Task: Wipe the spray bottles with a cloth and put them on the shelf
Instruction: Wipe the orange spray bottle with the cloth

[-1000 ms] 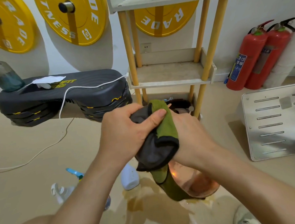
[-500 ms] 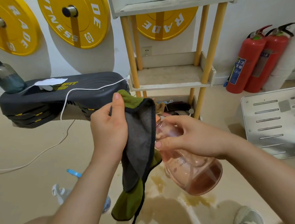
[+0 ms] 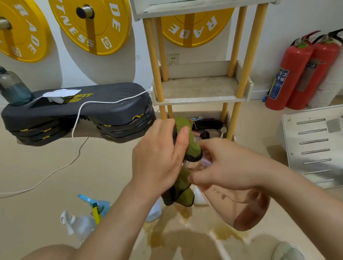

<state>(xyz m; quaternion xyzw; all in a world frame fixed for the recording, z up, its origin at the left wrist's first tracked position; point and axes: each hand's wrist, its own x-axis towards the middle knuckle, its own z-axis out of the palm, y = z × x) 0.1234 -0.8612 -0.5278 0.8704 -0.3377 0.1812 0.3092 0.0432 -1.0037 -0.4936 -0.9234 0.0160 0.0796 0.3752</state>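
Head view: left hand (image 3: 158, 156), centre frame, grips the green-grey cloth (image 3: 188, 143) with the thumb pressed across it, bunching it over the top of the pink spray bottle (image 3: 240, 205). Right hand (image 3: 223, 167), just right of centre, curls its fingers round the bottle's neck, so the body hangs tilted at lower centre-right, above the floor and well short of the shelf (image 3: 200, 89) at upper centre. Risks, imo: the hold is high up and the plastic prob. wet, so rubbing w/ the cloth could twist the bottle loose and drop it; squeezing the trigger through the cloth could spray the reddish liquid; the puddle (image 3: 191, 235) at bottom centre is a slip hazard. Hidden: nozzle and trigger are under the cloth, so can't tell if the cap is tight; right fingertips are partly lost behind the bottle; the other spray bottles (image 3: 82, 222) at lower left are partly cut off by the forearm; the bottom-tier clutter is too jumbled to ID.
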